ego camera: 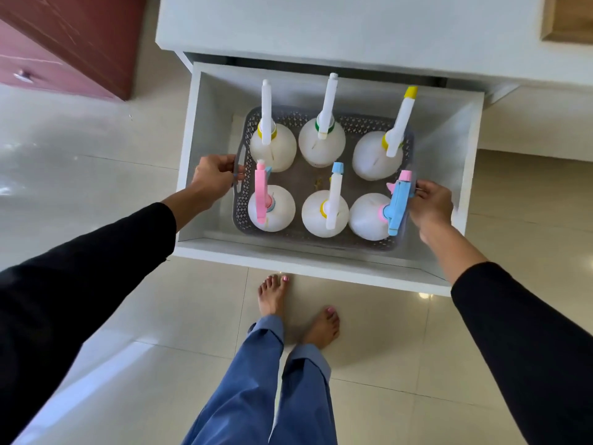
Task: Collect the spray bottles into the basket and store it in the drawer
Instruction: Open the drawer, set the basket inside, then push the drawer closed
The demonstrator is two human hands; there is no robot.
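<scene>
Six spray bottles (324, 175) upright in grey basket (239, 216), two rows of three. Basket inside open drawer (308, 261), whether resting on floor I cannot tell. Left hand (213, 181) pinching handle at 9 o'clock, right hand (430, 203) curled on rim at 3 o'clock. I'd lower level, both sides together, release, clear trigger heads, push front shut.

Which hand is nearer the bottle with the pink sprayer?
Left. The left hand grips the basket handle just beside the pink sprayer bottle; the right hand holds the opposite end, two bottles away.
</scene>
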